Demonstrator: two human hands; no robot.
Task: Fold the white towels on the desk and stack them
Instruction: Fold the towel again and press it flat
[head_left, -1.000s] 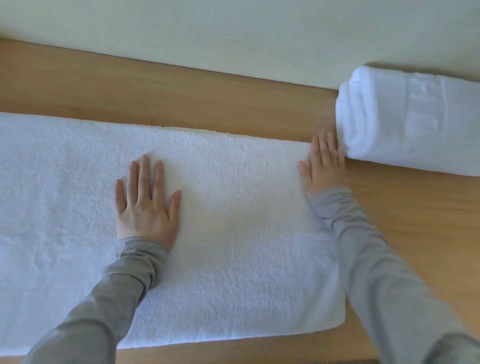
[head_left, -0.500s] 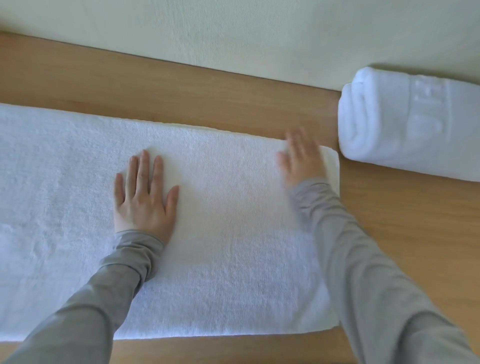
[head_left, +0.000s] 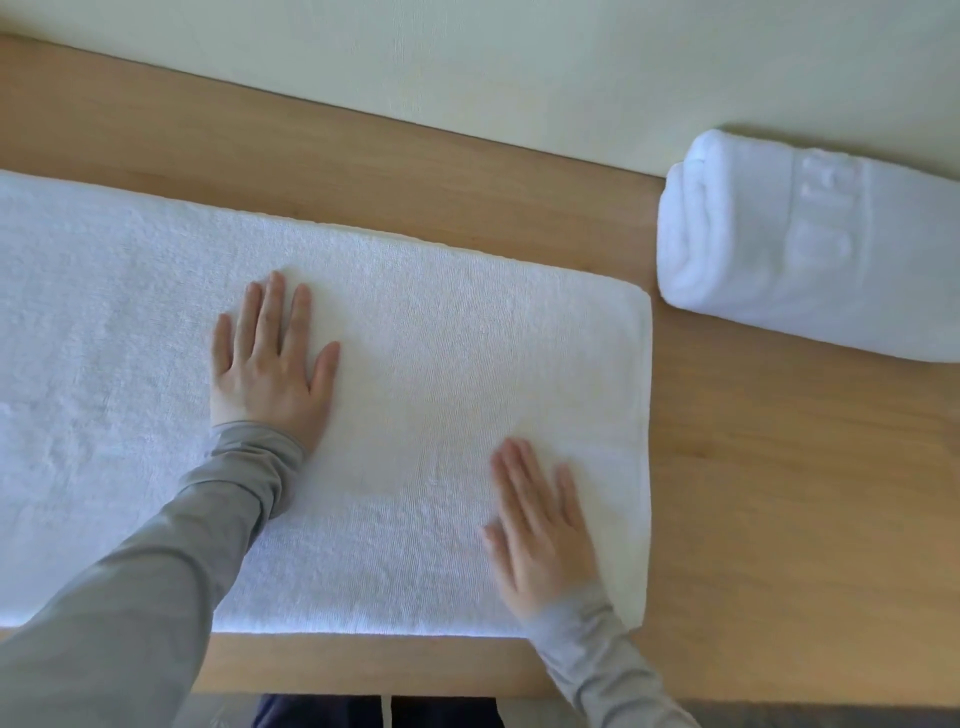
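You are looking down on a light wooden desk (head_left: 779, 493), its grain running roughly left to right. Its far edge is meeting a plain pale cream wall (head_left: 519, 62), which is filling the top of your view. Soft, even light is falling across both, throwing only faint shadows. Below the desk's near edge a grey strip (head_left: 831, 717) is showing, too little to identify.

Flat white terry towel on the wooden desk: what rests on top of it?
Two hands, palms down: left hand near the middle, right hand, blurred, near the right edge. The light wooden desk is hidden where the flat white terry towel covers it.
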